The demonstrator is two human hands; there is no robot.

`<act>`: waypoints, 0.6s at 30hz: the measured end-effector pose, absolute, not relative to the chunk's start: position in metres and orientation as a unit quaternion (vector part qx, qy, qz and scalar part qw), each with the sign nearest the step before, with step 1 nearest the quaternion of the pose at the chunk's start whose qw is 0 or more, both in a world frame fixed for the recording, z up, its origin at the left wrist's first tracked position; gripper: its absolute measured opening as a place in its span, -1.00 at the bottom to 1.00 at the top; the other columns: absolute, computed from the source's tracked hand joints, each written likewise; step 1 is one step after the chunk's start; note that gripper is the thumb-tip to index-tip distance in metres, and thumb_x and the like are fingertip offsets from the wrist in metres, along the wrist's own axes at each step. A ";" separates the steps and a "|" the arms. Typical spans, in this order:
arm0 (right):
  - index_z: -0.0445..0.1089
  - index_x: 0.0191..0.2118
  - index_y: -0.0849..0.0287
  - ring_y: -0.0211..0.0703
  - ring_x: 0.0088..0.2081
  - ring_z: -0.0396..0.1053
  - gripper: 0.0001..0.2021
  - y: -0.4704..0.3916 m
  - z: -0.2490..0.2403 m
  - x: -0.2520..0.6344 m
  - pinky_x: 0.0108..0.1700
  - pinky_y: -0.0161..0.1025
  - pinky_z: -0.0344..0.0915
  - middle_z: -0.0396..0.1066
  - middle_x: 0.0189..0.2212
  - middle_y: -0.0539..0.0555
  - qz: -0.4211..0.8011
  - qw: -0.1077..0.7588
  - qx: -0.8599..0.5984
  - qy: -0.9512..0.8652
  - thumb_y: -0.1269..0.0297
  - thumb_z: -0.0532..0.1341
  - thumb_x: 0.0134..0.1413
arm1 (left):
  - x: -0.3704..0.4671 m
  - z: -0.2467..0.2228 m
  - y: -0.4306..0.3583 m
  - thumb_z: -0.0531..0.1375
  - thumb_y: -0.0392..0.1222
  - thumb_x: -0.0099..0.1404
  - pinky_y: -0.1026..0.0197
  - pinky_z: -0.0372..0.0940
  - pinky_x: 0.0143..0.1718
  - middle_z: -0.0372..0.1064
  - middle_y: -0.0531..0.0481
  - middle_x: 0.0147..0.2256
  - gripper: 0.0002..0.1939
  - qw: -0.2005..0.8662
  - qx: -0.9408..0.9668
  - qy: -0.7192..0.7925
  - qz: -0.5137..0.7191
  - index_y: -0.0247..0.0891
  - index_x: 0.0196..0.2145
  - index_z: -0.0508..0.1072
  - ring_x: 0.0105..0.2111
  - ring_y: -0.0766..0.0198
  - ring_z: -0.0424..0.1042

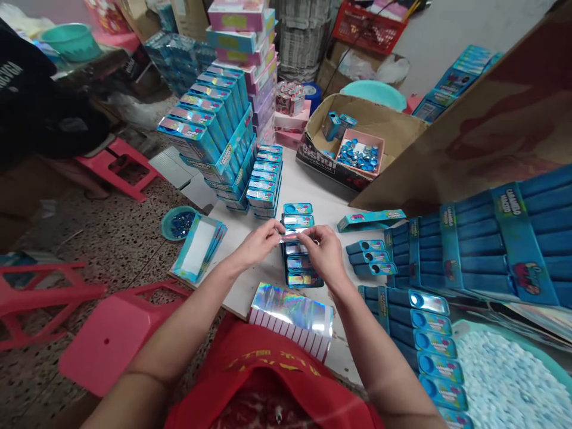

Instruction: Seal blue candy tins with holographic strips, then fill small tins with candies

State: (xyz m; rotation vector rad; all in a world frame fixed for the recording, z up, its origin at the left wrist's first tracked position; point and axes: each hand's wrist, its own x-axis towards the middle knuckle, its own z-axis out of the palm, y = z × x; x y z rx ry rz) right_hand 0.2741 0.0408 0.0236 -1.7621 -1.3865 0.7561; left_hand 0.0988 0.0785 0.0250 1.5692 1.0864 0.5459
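My left hand (263,243) and my right hand (325,250) meet above a short row of small blue boxes (304,263) on the table. Thumbs and fingertips pinch the two ends of a thin shiny strip (290,236), stretched level across one box end; whether it touches the box I cannot tell. Shiny labels cover the box ends nearer me. Between my forearms lies a holographic label sheet (290,304) with pale strips along its near edge. A flattish blue display tray (370,219) and a few loose boxes with dark round holes (373,257) are right of my right hand.
Filled blue cartons (214,137) stand stacked at the back left. A cardboard box (313,149) holds a pink tray of caps (379,149). Packed blue boxes (473,238) and a tub of pale blue pieces (513,375) crowd the right. Red stools (111,339) stand left.
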 end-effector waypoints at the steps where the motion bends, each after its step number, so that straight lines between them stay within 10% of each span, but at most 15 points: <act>1: 0.43 -0.48 0.12 -0.08 -0.26 0.27 -0.84 0.051 0.021 0.274 -0.15 -0.13 0.20 0.33 -0.40 0.06 0.284 0.379 -0.695 -0.541 0.16 0.21 -0.05 | 0.099 0.022 0.086 0.02 -0.21 0.23 0.34 0.12 -0.47 0.20 0.15 -0.53 -0.85 0.530 0.666 0.465 0.244 -0.24 -0.24 0.29 -0.52 0.38 0.20; 18: 0.33 -0.41 0.16 -0.15 -0.35 0.28 -0.67 0.141 -0.021 0.283 -0.25 -0.18 0.26 0.33 -0.38 0.01 0.332 0.403 -0.740 -0.424 0.14 0.32 -0.42 | 0.139 -0.004 0.144 0.01 -0.28 0.27 0.21 0.20 -0.33 0.35 0.02 -0.49 -0.79 0.329 0.671 0.640 0.181 -0.24 -0.13 0.26 -0.42 0.18 0.39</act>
